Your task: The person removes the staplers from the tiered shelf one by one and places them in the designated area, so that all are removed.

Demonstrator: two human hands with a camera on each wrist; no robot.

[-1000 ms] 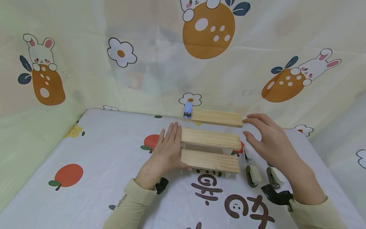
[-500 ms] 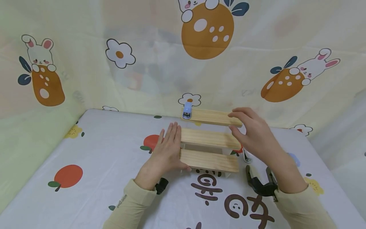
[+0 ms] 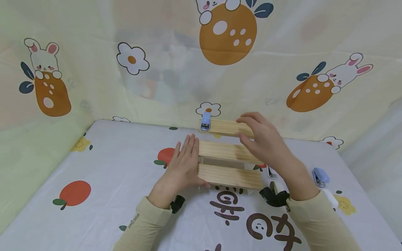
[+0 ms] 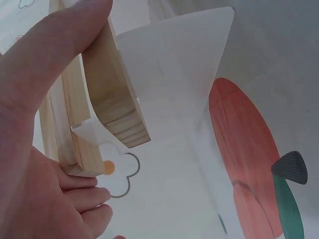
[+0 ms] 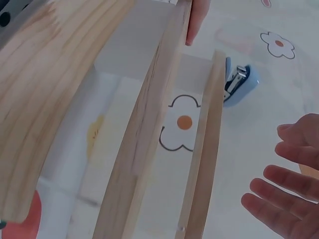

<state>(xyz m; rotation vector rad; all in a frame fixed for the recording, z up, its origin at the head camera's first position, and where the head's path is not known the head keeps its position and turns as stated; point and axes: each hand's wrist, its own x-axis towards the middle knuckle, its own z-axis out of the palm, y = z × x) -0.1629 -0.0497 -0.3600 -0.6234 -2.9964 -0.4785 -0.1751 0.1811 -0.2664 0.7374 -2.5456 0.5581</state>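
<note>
A three-tier stand of pale wooden boards on translucent side panels sits mid-table, with its top board (image 3: 227,128), middle board (image 3: 226,151) and bottom board (image 3: 229,175) visible. At its left end my left hand (image 3: 183,165) rests against the middle and lower boards, fingers extended, thumb at the bottom board's front. A small blue stapler (image 3: 205,121) stands on the top board's left end; the right wrist view shows this stapler (image 5: 241,84) too. My right hand (image 3: 263,139) hovers around the top board's right part, fingers loosely bent and holding nothing.
Right of the stand lie another blue stapler (image 3: 321,177), a white item (image 3: 330,198) partly behind the sleeve, and a whitish stapler (image 3: 271,172). An olive stapler is mostly hidden by the right wrist camera (image 3: 274,197). A patterned cloth wall (image 3: 169,87) rises behind.
My right hand has moved left from beyond the stand's right end to over the top board, uncovering the blue stapler at right. The left hand has stayed in place.
</note>
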